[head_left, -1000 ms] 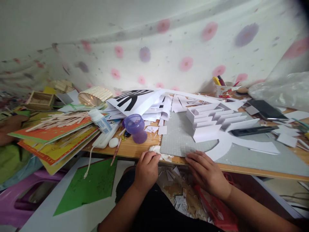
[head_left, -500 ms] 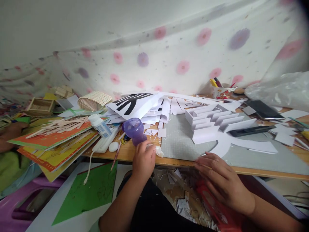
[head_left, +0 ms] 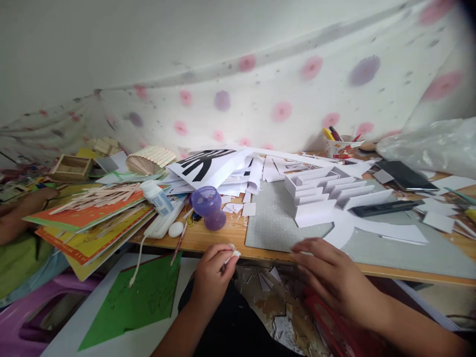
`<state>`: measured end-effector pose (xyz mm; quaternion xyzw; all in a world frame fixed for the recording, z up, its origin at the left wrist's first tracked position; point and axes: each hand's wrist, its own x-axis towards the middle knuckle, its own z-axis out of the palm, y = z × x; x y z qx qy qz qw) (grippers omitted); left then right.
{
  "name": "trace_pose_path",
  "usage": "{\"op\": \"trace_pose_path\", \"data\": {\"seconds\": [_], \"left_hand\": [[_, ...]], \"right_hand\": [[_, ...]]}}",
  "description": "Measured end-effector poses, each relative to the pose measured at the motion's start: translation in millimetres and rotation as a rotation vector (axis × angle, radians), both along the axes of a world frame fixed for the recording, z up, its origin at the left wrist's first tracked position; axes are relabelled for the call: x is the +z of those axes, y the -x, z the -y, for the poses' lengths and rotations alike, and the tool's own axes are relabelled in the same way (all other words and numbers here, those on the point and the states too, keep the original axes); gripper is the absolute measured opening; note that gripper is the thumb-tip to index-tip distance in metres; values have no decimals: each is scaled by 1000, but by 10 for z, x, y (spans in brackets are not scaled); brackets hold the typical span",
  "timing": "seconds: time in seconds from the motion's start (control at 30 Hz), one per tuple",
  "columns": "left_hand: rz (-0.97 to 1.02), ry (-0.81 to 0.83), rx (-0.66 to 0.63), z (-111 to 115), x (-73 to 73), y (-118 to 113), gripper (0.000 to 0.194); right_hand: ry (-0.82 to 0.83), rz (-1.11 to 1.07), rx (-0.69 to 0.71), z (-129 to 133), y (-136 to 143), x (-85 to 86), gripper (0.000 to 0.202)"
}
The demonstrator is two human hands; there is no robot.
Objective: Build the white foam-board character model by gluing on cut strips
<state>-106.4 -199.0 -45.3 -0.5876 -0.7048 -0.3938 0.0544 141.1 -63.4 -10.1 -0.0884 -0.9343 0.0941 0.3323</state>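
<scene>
Pinched in the fingers of my left hand (head_left: 214, 272) is a small crumpled white tissue (head_left: 232, 254), just off the table's front edge. Behind it stands a purple cup (head_left: 209, 208). My right hand (head_left: 330, 275) is at the edge of the grey cutting mat (head_left: 267, 228), fingers extended and slightly bent, with nothing visible in them. Beyond that hand, a white paper structure with upright folded strips (head_left: 316, 210) rests on the mat, beside a black cutter (head_left: 386, 208).
White bottle (head_left: 158, 198), white power strip (head_left: 163, 222) and wooden sticks on coloured boards (head_left: 63, 220) lie left. A pen cup (head_left: 342, 148) and black phone (head_left: 405, 174) are at the back right. Another person's arm (head_left: 26, 208) is far left.
My left hand has drawn back from beside the purple cup toward the table's front edge with the tissue. My right hand has shifted slightly left. The view has tilted a little.
</scene>
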Motion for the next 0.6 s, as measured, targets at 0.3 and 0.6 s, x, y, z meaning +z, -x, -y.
{"op": "trace_pose_path", "data": {"seconds": [0.3, 0.6], "left_hand": [[1688, -367, 327, -52, 275, -145, 16], [1776, -322, 340, 12, 265, -52, 18]], "right_hand": [[93, 372, -128, -708, 1847, -41, 36], [29, 484, -128, -712, 2320, -112, 37]]}}
